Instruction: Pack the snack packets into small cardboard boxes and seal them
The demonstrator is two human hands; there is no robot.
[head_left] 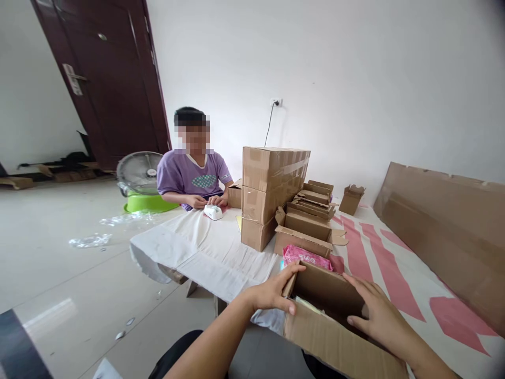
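Observation:
An open cardboard box (335,331) sits low in front of me at the table's near edge, tilted towards me. My left hand (274,292) grips its left end, thumb on the near wall and fingers over the far corner. At the right end my right hand (379,310) holds the box, fingers reaching to the far rim and thumb bent over the opening. Inside, a pale, clear-wrapped item (310,304) shows by the near wall; the rest of the interior is dark. Just behind the box lies a pink pack (305,257).
Three taped cartons (258,197) are stacked mid-table, beside several open boxes (305,229). A large cardboard sheet (442,231) leans at the right. Across the table a person (197,176) touches a white object (213,211). A fan (142,172) stands behind.

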